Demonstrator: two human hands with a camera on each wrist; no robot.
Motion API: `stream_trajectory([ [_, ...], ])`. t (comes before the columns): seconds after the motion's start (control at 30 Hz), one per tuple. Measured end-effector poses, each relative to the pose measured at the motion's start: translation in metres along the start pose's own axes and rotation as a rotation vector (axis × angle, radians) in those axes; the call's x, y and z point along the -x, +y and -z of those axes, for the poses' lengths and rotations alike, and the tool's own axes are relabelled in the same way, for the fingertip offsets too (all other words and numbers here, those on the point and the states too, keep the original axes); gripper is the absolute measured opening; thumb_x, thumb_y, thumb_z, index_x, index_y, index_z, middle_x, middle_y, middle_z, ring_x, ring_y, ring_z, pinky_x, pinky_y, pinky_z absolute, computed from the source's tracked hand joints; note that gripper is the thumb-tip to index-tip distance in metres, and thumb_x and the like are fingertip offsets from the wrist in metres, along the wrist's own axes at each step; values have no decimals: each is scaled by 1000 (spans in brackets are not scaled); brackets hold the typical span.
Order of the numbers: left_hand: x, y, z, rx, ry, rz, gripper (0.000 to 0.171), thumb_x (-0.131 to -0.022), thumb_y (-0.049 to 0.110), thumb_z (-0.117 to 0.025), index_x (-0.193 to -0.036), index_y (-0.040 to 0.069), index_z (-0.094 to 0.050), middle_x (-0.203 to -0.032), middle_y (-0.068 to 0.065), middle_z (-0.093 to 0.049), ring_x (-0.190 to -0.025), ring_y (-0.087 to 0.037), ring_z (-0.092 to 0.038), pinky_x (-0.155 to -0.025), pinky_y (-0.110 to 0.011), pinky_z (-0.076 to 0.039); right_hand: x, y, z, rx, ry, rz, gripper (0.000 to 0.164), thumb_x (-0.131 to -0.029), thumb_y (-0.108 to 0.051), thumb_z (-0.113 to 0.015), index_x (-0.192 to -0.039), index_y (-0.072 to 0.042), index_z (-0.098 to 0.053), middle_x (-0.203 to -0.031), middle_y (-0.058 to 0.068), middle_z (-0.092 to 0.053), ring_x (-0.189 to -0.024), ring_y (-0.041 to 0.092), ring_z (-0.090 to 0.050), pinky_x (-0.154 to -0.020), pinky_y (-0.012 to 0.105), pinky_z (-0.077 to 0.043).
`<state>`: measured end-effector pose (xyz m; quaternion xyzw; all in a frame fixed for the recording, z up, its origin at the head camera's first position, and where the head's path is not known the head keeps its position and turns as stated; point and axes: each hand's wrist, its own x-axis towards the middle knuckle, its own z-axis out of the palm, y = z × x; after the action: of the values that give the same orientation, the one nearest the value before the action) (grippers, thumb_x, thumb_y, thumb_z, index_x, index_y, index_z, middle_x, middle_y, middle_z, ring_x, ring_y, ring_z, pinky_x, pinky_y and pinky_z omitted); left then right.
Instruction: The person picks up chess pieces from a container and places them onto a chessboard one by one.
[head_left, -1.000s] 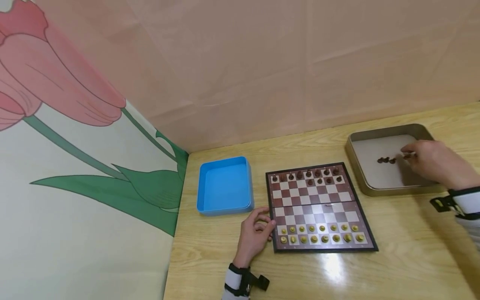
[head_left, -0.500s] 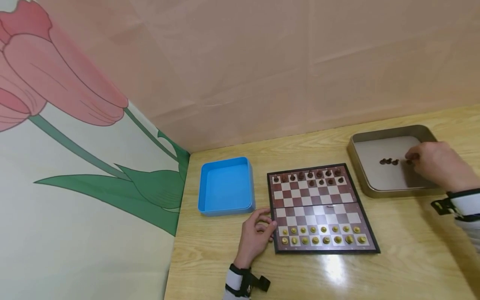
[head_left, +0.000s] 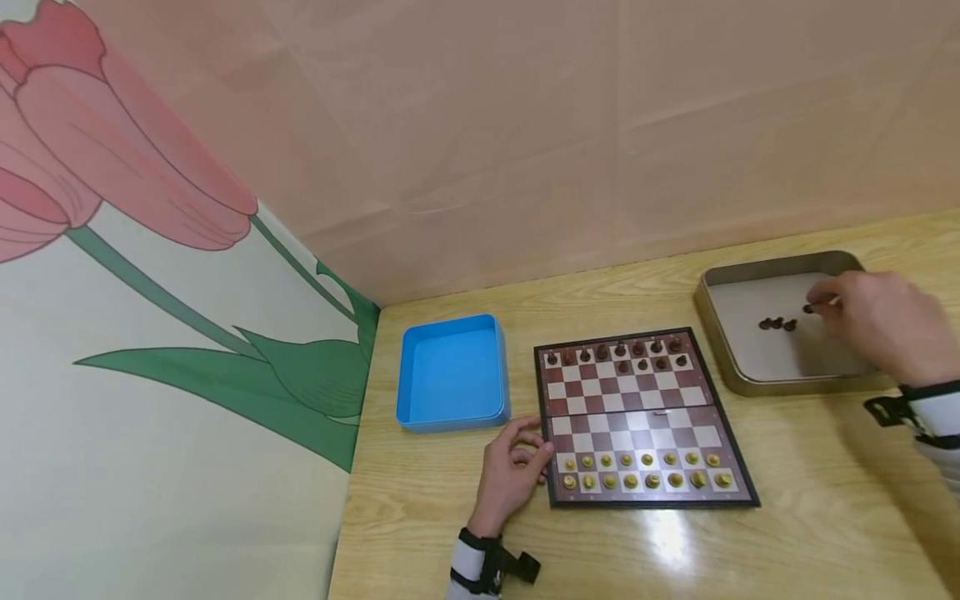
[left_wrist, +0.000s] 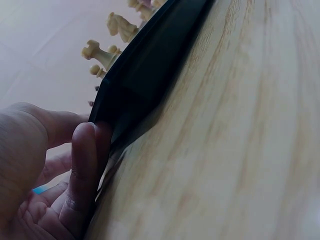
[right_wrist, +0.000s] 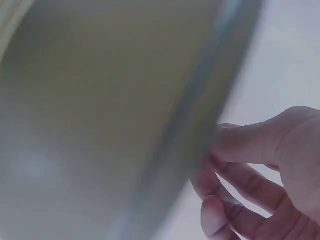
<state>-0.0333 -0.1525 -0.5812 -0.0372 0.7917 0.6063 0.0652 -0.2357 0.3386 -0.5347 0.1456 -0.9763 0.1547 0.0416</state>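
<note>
The chessboard [head_left: 630,387] lies on the table with gold pieces [head_left: 653,481] in two near rows and dark red pieces [head_left: 620,349] on the far side. At its left edge, my left hand [head_left: 507,475] grips the black rim; curled fingers [left_wrist: 85,165] meet this rim in the left wrist view. My right hand [head_left: 888,325] is over the metal tin [head_left: 738,377], pinching a small dark chess piece [head_left: 808,308] between thumb and fingertips. Below and left of it, several dark pieces [head_left: 777,323] lie on the tin floor. The tin's wall hides the right fingertips in the right wrist view.
A blue square box [head_left: 450,375] stands left of the chessboard, just beyond my left hand. The tin's raised wall [right_wrist: 185,120] is close to my right hand. A pink cloth wall [head_left: 487,167] rises behind the table, and a flower-printed panel [head_left: 187,400] borders the left.
My right hand has lifted slightly from the tin's floor with a dark chess piece in its fingertips. The left hand stays at the board's edge.
</note>
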Motion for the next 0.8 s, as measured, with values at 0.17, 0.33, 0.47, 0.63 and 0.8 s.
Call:
stream_trajectory([
  [0.17, 0, 1, 1, -7, 1, 3, 41, -101, 23, -77, -140, 19, -65, -102, -6, -74, -66, -11, -71, -57, -28, -65, -2, -24, 10, -6, 77, 48, 13, -87, 1, -74, -99, 3, -78, -88, 27, -74, -57, 27, -63, -40, 36, -41],
  [0.33, -1, 0, 1, -12, -2, 2, 41, -101, 23, -77, -140, 19, -65, -102, -6, -74, -66, -9, -71, -58, -28, -65, -4, -51, 17, -51, 139, 136, 17, -82, -1, -83, -99, -2, -81, -88, 20, -77, -65, 29, -69, -44, 26, -39],
  [0.47, -1, -1, 1, -7, -3, 2, 41, -101, 23, -77, -140, 19, -65, -102, -6, -74, -65, -9, -71, -58, -29, -65, -5, -74, 20, -96, 172, 188, 19, -83, 0, -84, -101, -5, -81, -90, 15, -79, -67, 25, -69, -44, 24, -37],
  [0.63, -1, -2, 1, 0, -6, -10, 41, -102, 23, -77, -141, 19, -65, -102, -8, -74, -65, -8, -70, -58, -29, -65, -8, -101, 21, -113, 241, 293, 21, -81, 1, -84, -100, -9, -81, -91, 11, -79, -69, 22, -70, -48, 29, -46],
  [0.8, -1, -2, 0, -6, -5, -18, 41, -102, 22, -77, -140, 18, -65, -102, -8, -74, -65, -7, -70, -58, -28, -65, -13, -123, 17, -111, 247, 371, 21, -81, -1, -84, -99, -12, -80, -92, 6, -79, -69, 17, -68, -49, 29, -47],
])
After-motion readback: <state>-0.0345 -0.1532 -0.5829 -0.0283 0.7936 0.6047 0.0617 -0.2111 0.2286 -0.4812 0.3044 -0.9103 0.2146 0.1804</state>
